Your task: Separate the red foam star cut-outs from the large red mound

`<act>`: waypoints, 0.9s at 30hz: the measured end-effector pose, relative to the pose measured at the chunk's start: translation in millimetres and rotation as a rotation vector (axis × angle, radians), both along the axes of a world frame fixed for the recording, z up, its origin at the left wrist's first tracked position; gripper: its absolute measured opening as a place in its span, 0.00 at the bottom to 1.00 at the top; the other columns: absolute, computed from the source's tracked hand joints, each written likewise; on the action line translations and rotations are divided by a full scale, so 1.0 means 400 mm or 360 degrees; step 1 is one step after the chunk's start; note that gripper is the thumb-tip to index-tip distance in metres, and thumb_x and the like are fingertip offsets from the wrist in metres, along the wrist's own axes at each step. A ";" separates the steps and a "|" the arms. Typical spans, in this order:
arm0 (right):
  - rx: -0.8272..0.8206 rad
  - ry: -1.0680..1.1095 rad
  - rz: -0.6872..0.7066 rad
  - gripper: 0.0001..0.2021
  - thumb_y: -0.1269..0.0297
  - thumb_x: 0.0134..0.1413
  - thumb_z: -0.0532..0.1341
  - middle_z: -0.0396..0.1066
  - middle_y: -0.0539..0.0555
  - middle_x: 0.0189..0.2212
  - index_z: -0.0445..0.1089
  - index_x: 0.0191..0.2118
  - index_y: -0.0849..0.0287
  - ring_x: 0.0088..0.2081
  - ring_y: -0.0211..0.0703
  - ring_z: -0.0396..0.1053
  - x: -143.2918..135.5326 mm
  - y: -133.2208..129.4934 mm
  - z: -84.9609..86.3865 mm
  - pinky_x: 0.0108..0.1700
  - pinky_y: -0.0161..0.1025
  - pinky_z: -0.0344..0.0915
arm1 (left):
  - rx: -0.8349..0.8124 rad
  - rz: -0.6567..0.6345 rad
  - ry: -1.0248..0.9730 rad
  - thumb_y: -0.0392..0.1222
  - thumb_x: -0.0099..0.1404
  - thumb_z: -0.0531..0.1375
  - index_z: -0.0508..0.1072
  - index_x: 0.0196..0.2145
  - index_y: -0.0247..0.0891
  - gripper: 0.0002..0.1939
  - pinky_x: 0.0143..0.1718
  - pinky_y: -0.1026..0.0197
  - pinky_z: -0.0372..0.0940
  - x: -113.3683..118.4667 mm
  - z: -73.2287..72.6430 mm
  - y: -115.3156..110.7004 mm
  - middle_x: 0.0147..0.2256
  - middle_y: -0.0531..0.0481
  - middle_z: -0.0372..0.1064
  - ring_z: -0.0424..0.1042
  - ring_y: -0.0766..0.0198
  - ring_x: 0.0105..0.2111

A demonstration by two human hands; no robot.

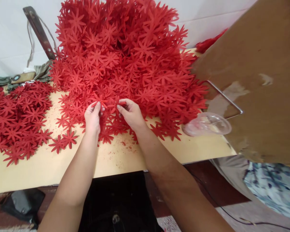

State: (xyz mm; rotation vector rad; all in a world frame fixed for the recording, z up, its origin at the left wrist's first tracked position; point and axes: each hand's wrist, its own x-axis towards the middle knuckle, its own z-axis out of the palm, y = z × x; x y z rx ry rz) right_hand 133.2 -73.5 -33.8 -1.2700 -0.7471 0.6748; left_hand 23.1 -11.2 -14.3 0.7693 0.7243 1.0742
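Observation:
A tall heap of red flower-shaped cutouts (125, 64) with narrow petals fills the middle of the table. At its near edge, my left hand (93, 114) pinches a red flower cutout (100, 102) between thumb and fingers. Just to the right, my right hand (130, 112) also has a red flower cutout (116, 103) pinched by thumb and forefinger. The two hands are a short gap apart. Two loose red flowers (62, 141) lie on the tabletop left of my left forearm. Red crumbs are scattered between my forearms.
A second pile of red flowers (21, 116) spreads over the table's left side. A clear plastic cup (207, 124) lies at the right, by a large brown board (261, 83) with a metal handle. Grey-green cloth (42, 71) is behind the left pile. The pale table (116, 161) ends in front of me.

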 end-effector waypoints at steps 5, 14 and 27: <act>0.0182 0.0166 0.0103 0.19 0.49 0.34 0.67 0.65 0.45 0.24 0.62 0.29 0.54 0.26 0.33 0.63 0.008 -0.018 0.019 0.31 0.35 0.64 | 0.0216 -0.0069 0.0326 0.40 0.55 0.63 0.64 0.21 0.35 0.11 0.24 0.69 0.55 0.012 -0.006 -0.012 0.16 0.60 0.61 0.58 0.77 0.17; 0.0198 0.0137 0.0243 0.16 0.53 0.34 0.69 0.72 0.48 0.28 0.69 0.28 0.57 0.33 0.35 0.69 -0.011 -0.021 0.033 0.45 0.39 0.67 | 0.0450 -0.0169 0.0448 0.44 0.51 0.65 0.62 0.19 0.36 0.16 0.26 0.69 0.54 0.016 -0.011 -0.027 0.18 0.60 0.60 0.56 0.76 0.20; 0.0316 0.0257 -0.0114 0.16 0.53 0.36 0.67 0.67 0.46 0.27 0.64 0.30 0.55 0.29 0.33 0.66 0.049 -0.020 0.010 0.37 0.36 0.67 | 0.0796 0.0082 0.0582 0.40 0.53 0.64 0.72 0.33 0.37 0.09 0.43 0.66 0.60 0.007 -0.018 -0.013 0.35 0.51 0.69 0.66 0.70 0.36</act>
